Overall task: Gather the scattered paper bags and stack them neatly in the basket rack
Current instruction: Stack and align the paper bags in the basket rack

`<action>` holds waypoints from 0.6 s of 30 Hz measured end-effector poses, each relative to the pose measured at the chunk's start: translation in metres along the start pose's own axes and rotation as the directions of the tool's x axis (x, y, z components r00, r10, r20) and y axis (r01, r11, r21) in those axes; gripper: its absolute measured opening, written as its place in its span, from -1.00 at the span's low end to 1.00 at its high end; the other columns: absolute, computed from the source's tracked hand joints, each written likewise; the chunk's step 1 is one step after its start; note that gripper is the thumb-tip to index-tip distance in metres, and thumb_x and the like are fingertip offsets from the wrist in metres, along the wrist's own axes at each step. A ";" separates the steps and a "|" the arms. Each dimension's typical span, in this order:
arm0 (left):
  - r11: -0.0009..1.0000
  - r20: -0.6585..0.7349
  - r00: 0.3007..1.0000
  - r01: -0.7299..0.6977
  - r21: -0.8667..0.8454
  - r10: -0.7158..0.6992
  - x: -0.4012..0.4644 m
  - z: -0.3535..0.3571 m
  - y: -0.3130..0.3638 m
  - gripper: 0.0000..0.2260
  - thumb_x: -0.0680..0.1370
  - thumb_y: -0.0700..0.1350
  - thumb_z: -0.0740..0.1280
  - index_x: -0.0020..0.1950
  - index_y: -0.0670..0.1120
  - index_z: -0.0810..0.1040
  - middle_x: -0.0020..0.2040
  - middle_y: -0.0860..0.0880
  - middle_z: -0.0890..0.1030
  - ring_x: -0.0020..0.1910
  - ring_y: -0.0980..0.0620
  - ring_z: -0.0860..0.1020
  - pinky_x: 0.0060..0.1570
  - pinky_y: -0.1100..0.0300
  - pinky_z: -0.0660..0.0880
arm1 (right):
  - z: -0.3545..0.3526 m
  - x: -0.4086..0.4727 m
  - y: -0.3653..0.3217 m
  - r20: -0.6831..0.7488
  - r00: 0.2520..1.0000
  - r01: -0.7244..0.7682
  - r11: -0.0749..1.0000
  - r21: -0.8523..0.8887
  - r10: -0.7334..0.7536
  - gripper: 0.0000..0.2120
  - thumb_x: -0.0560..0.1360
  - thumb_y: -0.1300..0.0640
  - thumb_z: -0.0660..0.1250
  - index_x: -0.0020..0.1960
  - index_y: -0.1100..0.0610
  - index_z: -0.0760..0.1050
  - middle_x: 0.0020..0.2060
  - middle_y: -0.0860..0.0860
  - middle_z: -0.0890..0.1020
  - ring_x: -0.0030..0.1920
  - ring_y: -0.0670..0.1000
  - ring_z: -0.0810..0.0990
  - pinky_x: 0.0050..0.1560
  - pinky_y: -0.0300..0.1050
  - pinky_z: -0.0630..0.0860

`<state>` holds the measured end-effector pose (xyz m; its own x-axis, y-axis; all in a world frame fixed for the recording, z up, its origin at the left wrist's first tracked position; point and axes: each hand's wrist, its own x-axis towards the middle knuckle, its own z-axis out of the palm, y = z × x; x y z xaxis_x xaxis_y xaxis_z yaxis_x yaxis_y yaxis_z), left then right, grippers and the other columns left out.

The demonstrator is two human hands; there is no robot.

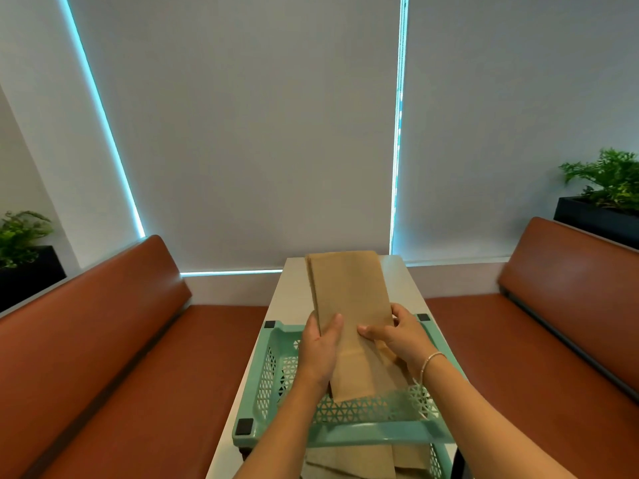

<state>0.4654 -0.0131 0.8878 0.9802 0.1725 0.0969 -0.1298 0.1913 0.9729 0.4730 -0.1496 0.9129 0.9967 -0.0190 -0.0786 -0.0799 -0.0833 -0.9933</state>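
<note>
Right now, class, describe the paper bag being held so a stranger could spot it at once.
Find the narrow white table between two brown benches; on it stands a mint-green perforated plastic basket rack. Over its top tier, the left hand and right hand hold a flat brown paper bag. Unlike the bags in the lower tier, it is raised and in a two-handed grip.

The place looks like a café or restaurant booth, or a similar public seating nook. Two long benches upholstered in smooth reddish-brown material face each other across a narrow white desk, as diner seating does. Behind each backrest stands a dark planter holding green leafy plants, a common divider between booths. The far wall is covered by pale grey roller blinds pulled fully down, with daylight showing in thin bright strips at their edges. Plain brown paper bags of the takeaway kind suit such a setting.
</note>
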 end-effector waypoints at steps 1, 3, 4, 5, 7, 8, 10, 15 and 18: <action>0.996 -0.046 0.999 0.001 -0.094 -0.006 0.001 0.000 0.001 -0.82 0.59 -0.14 0.26 0.19 -0.05 0.45 0.02 -0.04 0.62 -0.02 -0.05 0.60 -0.01 -0.02 0.57 | -0.004 -0.001 -0.001 0.038 0.999 -0.021 0.998 -0.056 0.023 -0.60 0.27 0.18 0.54 0.04 0.13 0.49 -0.07 0.03 0.62 -0.08 0.05 0.60 -0.14 -0.06 0.57; 0.967 -0.099 0.993 0.039 -0.251 -0.066 0.002 -0.001 0.005 -0.88 0.59 -0.14 0.24 0.11 -0.01 0.44 0.00 -0.04 0.61 -0.04 -0.05 0.59 -0.02 -0.01 0.55 | -0.014 -0.003 0.000 0.106 0.992 -0.053 0.993 -0.104 0.064 -0.72 0.28 0.21 0.52 -0.06 0.15 0.52 -0.11 0.05 0.63 -0.14 0.01 0.57 -0.21 -0.16 0.48; 0.954 -0.102 0.991 0.057 -0.294 -0.091 0.002 -0.002 0.006 -0.90 0.59 -0.14 0.25 0.08 0.01 0.45 0.00 -0.04 0.61 -0.03 -0.05 0.59 0.00 -0.02 0.54 | -0.018 -0.003 0.002 0.126 0.989 -0.069 0.994 -0.080 0.079 -0.79 0.32 0.25 0.49 -0.10 0.16 0.51 -0.13 0.06 0.63 -0.15 0.00 0.56 -0.17 -0.15 0.47; 0.949 -0.099 0.990 0.065 -0.309 -0.100 0.002 -0.004 0.007 -0.89 0.57 -0.16 0.27 0.06 0.01 0.46 0.00 -0.04 0.62 -0.03 -0.04 0.59 -0.01 0.00 0.54 | -0.021 -0.002 0.003 0.137 0.986 -0.085 0.996 -0.040 0.089 -0.82 0.35 0.27 0.46 -0.13 0.16 0.49 -0.13 0.08 0.63 -0.14 0.03 0.56 -0.09 -0.08 0.49; 0.945 -0.104 0.989 0.070 -0.318 -0.108 0.004 -0.011 0.007 -0.81 0.52 -0.24 0.33 0.09 -0.04 0.49 -0.01 -0.05 0.62 -0.05 -0.01 0.58 -0.07 0.08 0.52 | -0.027 -0.001 0.003 0.107 0.991 -0.081 0.995 0.055 0.075 -0.83 0.36 0.31 0.44 -0.13 0.18 0.48 -0.12 0.13 0.64 -0.09 0.10 0.59 0.07 0.09 0.52; 0.947 -0.121 0.986 0.070 -0.314 -0.113 0.006 -0.016 0.008 -0.76 0.48 -0.29 0.36 0.10 -0.06 0.50 -0.03 -0.05 0.62 -0.07 0.01 0.57 -0.11 0.13 0.50 | -0.030 0.001 0.002 0.063 0.996 -0.063 0.992 0.112 0.056 -0.83 0.36 0.33 0.44 -0.13 0.20 0.48 -0.12 0.15 0.63 -0.09 0.13 0.60 0.08 0.11 0.52; 0.960 -0.153 0.983 0.053 -0.275 -0.098 0.010 -0.030 0.010 -0.69 0.42 -0.35 0.41 0.04 -0.03 0.51 -0.09 -0.03 0.63 -0.11 0.01 0.57 -0.18 0.18 0.46 | -0.037 0.002 0.000 -0.042 0.999 -0.020 0.974 0.225 0.030 -0.80 0.35 0.41 0.41 -0.11 0.21 0.49 -0.14 0.15 0.62 -0.14 0.13 0.59 -0.06 0.07 0.55; 0.969 -0.051 0.995 0.091 0.229 -0.082 0.014 -0.055 0.015 -0.72 0.38 -0.37 0.46 0.00 -0.13 0.51 -0.07 -0.11 0.66 -0.13 -0.03 0.62 -0.06 0.07 0.57 | -0.042 0.005 0.013 -0.169 0.984 -0.007 0.959 0.283 0.057 -0.70 0.37 0.51 0.32 -0.01 0.19 0.49 -0.13 0.12 0.57 -0.13 0.10 0.53 -0.23 -0.06 0.50; 0.921 -0.009 0.992 0.123 0.370 -0.129 0.009 -0.053 0.009 -0.63 0.39 -0.36 0.45 0.15 -0.17 0.48 0.08 -0.14 0.62 0.01 -0.08 0.60 0.11 -0.02 0.53 | -0.030 0.007 0.026 -0.217 0.974 -0.025 0.982 0.188 0.067 -0.58 0.37 0.53 0.28 0.15 0.20 0.48 -0.13 0.10 0.54 -0.10 0.12 0.51 -0.20 -0.05 0.52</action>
<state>0.4652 0.0419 0.8866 0.9874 0.1552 -0.0313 0.0563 -0.1596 0.9856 0.4777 -0.1819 0.8889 0.9627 -0.2404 -0.1244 -0.1013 0.1064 -0.9892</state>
